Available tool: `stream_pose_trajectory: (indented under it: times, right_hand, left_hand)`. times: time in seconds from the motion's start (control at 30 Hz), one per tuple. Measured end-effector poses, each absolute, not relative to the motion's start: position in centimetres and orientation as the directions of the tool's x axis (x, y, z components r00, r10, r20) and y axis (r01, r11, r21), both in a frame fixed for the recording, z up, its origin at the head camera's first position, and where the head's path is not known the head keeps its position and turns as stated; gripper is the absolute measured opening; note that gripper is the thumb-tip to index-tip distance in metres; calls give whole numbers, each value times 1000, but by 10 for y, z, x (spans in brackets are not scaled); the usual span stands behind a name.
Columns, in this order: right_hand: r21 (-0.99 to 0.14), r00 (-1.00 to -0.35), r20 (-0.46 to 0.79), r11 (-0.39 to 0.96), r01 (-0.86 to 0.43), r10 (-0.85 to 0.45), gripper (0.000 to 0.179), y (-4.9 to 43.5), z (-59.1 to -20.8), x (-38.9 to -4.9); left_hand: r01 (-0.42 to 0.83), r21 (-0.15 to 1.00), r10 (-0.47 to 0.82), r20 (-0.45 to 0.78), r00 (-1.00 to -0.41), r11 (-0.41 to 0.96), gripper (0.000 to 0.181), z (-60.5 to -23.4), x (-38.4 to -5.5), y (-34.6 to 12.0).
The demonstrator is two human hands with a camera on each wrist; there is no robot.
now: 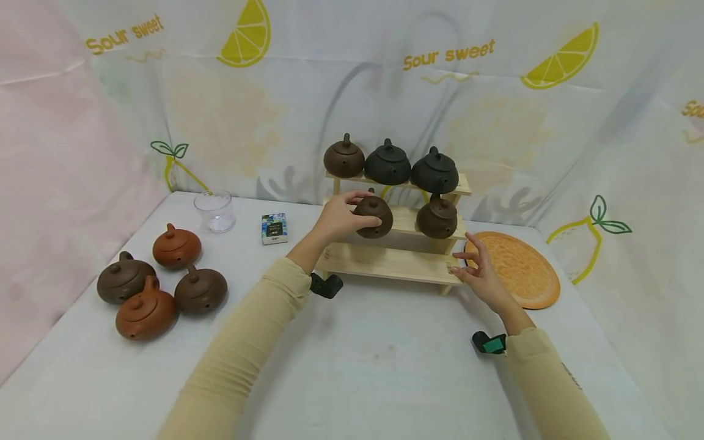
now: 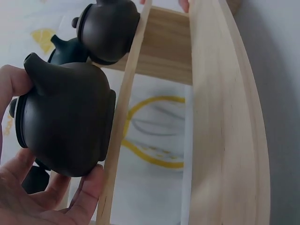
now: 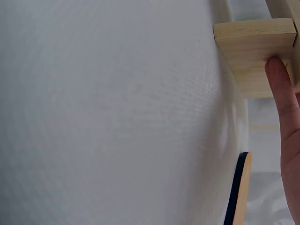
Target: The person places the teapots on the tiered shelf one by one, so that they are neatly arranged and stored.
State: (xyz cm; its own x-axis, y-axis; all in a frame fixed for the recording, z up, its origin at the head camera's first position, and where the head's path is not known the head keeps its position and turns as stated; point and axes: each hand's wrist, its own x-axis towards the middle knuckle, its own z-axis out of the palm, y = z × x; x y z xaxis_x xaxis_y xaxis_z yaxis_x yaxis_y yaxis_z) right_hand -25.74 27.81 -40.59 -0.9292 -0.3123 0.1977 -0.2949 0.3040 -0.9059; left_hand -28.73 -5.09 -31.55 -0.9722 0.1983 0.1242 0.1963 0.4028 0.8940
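Observation:
My left hand grips a dark brown teapot from its left side at the middle step of a pale wooden three-tier stand. In the left wrist view the teapot's base is right at the edge of the shelf board, fingertips under its body and spout toward the camera. Another brown teapot sits farther right on that step. At the stand's right end, my right hand touches the wood with spread fingers; a straight digit presses the side piece in the right wrist view.
On the top tier stand a brown teapot and two black teapots. Several more teapots cluster at the table's left. A clear glass cup and small patterned box lie behind. A round pizza-patterned board lies right of the stand.

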Motion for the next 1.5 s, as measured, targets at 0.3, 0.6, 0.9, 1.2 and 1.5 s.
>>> stream_pose_trajectory:
  times: [0.3,0.6,0.9,1.2,1.5]
  right_hand:
    - [-913,-924,210,275,-303,-321,79,278,-403,-256]
    - [-910,-925,201,289,-299,-322,79,280,-404,-259]
    - [-911,-927,191,294,-289,-321,78,279,-405,-258]
    - [-916,-923,207,267,-299,-323,80,279,-404,-256]
    - [-913,-940,163,315,-259,-299,79,278,-404,-256]
  left_hand:
    - [199,897,209,123,-970,396,54,-316,-295,-34]
    - [202,909,225,124,-966,365,54,-313,-303,-19]
    - [199,904,203,128,-971,378,52,-314,-305,-8]
    - [185,925,188,127,-974,333,55,-317,-301,-8]
    - [185,953,186,142,-972,239,54,-327,-294,-22]
